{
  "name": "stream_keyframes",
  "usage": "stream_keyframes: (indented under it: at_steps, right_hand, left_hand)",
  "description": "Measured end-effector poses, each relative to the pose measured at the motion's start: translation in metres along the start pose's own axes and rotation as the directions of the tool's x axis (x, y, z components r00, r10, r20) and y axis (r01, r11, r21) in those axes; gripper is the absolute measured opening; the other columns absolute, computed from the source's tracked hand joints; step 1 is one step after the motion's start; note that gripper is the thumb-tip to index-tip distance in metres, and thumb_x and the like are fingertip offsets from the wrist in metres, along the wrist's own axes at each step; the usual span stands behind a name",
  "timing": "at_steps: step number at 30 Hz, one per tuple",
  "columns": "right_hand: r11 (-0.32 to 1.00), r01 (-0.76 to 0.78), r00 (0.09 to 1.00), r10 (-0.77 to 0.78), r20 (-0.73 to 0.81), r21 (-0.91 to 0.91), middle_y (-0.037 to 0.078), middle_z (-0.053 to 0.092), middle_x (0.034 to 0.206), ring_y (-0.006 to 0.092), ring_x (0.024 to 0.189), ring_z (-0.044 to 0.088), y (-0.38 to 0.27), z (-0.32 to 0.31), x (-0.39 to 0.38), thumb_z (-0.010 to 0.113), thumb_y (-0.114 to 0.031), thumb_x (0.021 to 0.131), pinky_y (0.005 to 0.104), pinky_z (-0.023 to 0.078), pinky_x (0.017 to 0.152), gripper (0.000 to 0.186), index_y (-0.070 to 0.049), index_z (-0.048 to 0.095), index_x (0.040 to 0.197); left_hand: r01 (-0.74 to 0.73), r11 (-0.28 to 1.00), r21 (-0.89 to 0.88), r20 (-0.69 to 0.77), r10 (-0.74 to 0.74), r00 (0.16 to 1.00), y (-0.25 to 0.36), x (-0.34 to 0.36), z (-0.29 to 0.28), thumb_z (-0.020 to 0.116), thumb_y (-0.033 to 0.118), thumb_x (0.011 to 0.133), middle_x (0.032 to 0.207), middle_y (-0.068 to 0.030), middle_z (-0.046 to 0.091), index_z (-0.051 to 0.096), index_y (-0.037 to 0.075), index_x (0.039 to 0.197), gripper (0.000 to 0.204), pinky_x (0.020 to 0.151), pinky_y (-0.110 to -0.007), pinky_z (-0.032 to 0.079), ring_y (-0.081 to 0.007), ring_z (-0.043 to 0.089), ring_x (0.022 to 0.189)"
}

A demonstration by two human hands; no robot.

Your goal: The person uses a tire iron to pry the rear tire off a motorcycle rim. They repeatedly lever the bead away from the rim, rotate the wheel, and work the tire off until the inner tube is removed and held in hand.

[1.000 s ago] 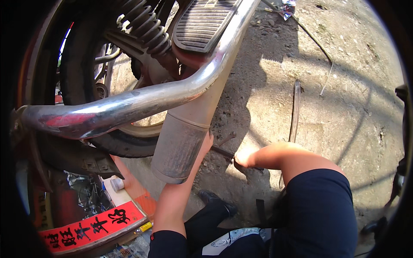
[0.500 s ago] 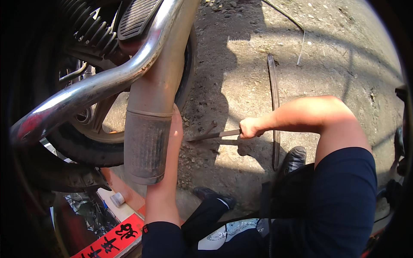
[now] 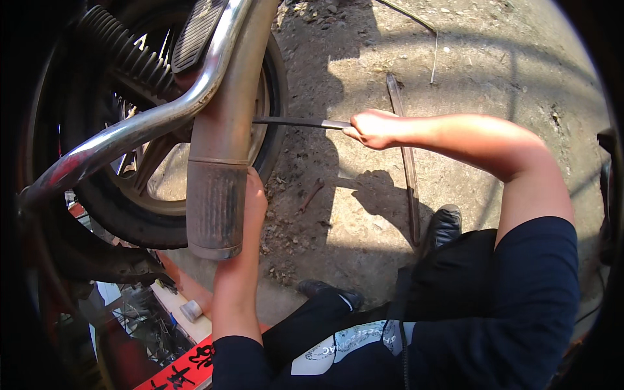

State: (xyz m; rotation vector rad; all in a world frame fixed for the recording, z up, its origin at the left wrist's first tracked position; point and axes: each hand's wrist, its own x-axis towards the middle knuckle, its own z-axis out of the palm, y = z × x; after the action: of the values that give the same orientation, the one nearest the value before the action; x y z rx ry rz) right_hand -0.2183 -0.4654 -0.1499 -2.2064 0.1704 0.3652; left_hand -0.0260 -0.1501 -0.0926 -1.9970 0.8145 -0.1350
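Observation:
My right hand (image 3: 376,129) is closed around one end of a flat metal pry bar (image 3: 302,122). The bar lies nearly level, and its far end passes behind the exhaust pipe (image 3: 234,123) at the wheel (image 3: 278,97) of a motorcycle. My left hand (image 3: 255,195) reaches up beside the ribbed muffler end (image 3: 216,211). Its fingers are hidden behind the muffler, so I cannot see what they touch. A second, longer flat bar (image 3: 404,156) rests on the ground beyond my right wrist. Below the held bar lies a small rusty wrench (image 3: 311,197).
A chrome guard bar (image 3: 140,123) curves across the motorcycle's side, near a coil spring (image 3: 123,49) and a ribbed footrest (image 3: 198,36). At lower left are a small white container (image 3: 190,311) and a red sign (image 3: 185,367). A thin rod (image 3: 416,19) lies on the far ground.
My right hand has risen away from me, bringing the pry bar from low beside the tyre to the wheel behind the exhaust pipe. The wrench now shows fully. The view has shifted slightly.

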Motion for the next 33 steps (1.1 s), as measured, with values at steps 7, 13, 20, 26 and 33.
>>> stream_keyframes:
  at_steps: [7, 13, 20, 26, 33]
  right_hand:
    - [0.976, 0.165, 0.986, -0.166, 0.003, -0.14, 0.017, 0.069, 0.087, 0.0367, 0.083, 0.067, -0.057, -0.014, 0.057, 0.055, -0.013, 0.078, 0.0444, 0.054, 0.07, 0.023, -0.005, 0.07, 0.093]
    - [0.971, 0.211, 0.976, -0.215, -0.026, -0.114, 0.017, 0.068, 0.082, 0.0359, 0.078, 0.067, -0.057, -0.009, 0.061, 0.055, -0.016, 0.083, 0.0443, 0.054, 0.064, 0.022, -0.005, 0.069, 0.096]
    - [0.952, 0.243, 0.97, -0.24, 0.041, -0.186, 0.017, 0.069, 0.085, 0.0353, 0.081, 0.068, -0.06, -0.009, 0.06, 0.055, -0.014, 0.079, 0.0444, 0.054, 0.067, 0.021, -0.004, 0.07, 0.091]
    - [0.974, 0.152, 0.988, -0.155, -0.004, -0.17, 0.018, 0.069, 0.081, 0.036, 0.078, 0.068, -0.053, -0.006, 0.055, 0.056, -0.011, 0.075, 0.0445, 0.054, 0.067, 0.019, -0.003, 0.071, 0.085]
    - [0.98, 0.123, 0.992, -0.121, 0.021, -0.156, 0.017, 0.069, 0.081, 0.0348, 0.078, 0.069, -0.039, 0.007, 0.049, 0.057, -0.012, 0.077, 0.0452, 0.054, 0.067, 0.02, -0.005, 0.072, 0.087]
  left_hand:
    - [0.11, 0.987, -0.114, 0.242, -0.079, 0.967, 0.005, 0.002, -0.051, 0.065, 0.008, 0.085, 0.114, -0.0152, 0.05, 0.055, 0.004, 0.108, 0.026, 0.093, -0.042, 0.048, -0.0331, 0.051, 0.112]
    - [0.11, 0.987, -0.119, 0.231, -0.08, 0.97, 0.005, -0.002, -0.057, 0.063, 0.008, 0.086, 0.115, -0.0158, 0.049, 0.056, 0.003, 0.109, 0.024, 0.095, -0.042, 0.047, -0.0338, 0.05, 0.115]
    - [0.124, 0.988, -0.094, 0.249, -0.097, 0.964, 0.001, -0.006, -0.064, 0.063, 0.009, 0.086, 0.116, -0.0165, 0.049, 0.057, 0.003, 0.107, 0.022, 0.095, -0.042, 0.046, -0.0336, 0.049, 0.115]
    - [0.082, 0.989, -0.122, 0.224, -0.053, 0.973, 0.0, -0.012, -0.077, 0.064, 0.008, 0.085, 0.115, -0.0163, 0.05, 0.056, 0.004, 0.106, 0.023, 0.095, -0.04, 0.045, -0.0338, 0.051, 0.113]
    - [0.055, 0.985, -0.165, 0.184, -0.024, 0.983, 0.003, -0.014, -0.067, 0.07, 0.008, 0.079, 0.115, -0.018, 0.05, 0.056, 0.002, 0.106, 0.031, 0.096, -0.039, 0.045, -0.0347, 0.052, 0.112]
